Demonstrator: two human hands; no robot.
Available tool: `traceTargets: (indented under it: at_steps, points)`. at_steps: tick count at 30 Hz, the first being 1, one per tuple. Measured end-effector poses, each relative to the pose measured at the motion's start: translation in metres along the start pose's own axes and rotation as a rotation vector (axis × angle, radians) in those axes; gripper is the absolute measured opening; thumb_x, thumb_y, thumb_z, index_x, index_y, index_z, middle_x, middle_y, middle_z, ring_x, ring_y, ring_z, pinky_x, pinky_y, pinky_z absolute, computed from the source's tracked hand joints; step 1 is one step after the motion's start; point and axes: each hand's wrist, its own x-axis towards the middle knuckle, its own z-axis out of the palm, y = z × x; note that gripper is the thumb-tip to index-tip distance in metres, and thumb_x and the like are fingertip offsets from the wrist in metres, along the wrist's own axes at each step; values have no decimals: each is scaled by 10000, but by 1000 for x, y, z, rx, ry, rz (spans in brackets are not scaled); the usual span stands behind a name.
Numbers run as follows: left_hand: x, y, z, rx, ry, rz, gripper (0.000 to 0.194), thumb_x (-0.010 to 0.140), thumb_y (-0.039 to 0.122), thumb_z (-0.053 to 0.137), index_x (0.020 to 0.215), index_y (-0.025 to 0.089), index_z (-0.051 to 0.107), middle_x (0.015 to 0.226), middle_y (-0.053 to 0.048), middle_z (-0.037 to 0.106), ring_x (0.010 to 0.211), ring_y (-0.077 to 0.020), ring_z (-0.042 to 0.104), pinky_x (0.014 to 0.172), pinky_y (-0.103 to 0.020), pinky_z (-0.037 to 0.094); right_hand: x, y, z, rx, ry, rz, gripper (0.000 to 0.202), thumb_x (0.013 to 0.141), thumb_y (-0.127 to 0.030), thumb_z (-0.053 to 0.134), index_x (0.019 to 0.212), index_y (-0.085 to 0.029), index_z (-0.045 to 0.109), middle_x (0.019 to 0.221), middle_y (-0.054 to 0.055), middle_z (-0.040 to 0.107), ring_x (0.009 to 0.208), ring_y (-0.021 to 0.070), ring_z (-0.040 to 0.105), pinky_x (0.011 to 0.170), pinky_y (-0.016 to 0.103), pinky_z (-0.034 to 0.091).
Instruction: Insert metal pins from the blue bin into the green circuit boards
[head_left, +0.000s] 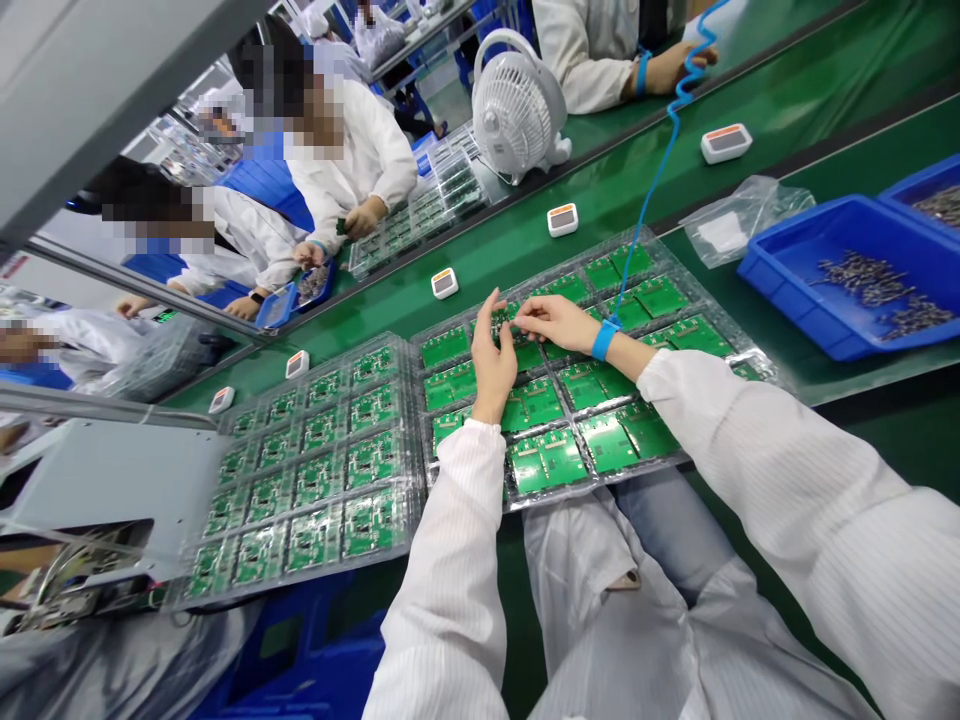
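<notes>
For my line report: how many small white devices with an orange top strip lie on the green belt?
5. They lie in a diagonal row: far right, beside the fan, above the hands, then and far left. More may be hidden.

Head camera looks steeply down, close over the circuit-board tray.

No text, label or number can be read anywhere; any print on the green circuit boards is too small to make out.
</notes>
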Motion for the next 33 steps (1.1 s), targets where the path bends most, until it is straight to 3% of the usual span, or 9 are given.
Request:
traceTargets:
  at_steps: [4,9,16,22,26,33]
  points:
    - [0,-2,3,20,-39,59,426,1167,427,470,1541,281,612,1507,-130,704,1450,-282,655,1328,-544,460,-1,-1,1,19,29,23,270,895,-379,925,889,-191,730,771,15,750,658,141,669,573,241,521]
    - [0,-5,6,-25,-56,14,488,1132,303,536,1619,269,519,1580,-133,671,1446,-279,668,1296,-541,509,-2,-1,0,25,50,58,301,899,-393,939,887,-180,727,783,37,750,651,141,657,593,254,524]
    - [2,-6,5,-156,-106,-144,365,1072,187,543,1418,256,636,1482,-98,735,1340,-260,729,1020,-436,688,-1,-1,-2,22,57,72,300,906,-393,942,875,-178,735,800,55,748,665,147,656,597,262,535]
    - [5,-1,2,-217,-74,-29,301,1055,197,594,1342,243,670,1420,-94,767,1391,-253,700,1264,-487,522,-3,-8,1,-11,55,128,182,965,-197,832,822,-170,723,723,24,709,627,122,625,591,237,517]
    - [6,2,2,-204,-67,-60,257,1062,266,646,1311,240,704,1393,-101,781,1369,-268,709,1266,-477,502,-4,-13,1,-6,106,148,171,988,-122,775,844,-173,699,696,10,703,607,113,625,597,226,519]
    - [5,1,2,-232,-61,-75,251,1050,284,653,1289,255,726,1383,-97,782,1372,-277,705,1271,-495,502,-4,-13,1,-3,154,164,151,995,-170,821,900,-173,705,702,7,700,596,110,627,576,219,519]
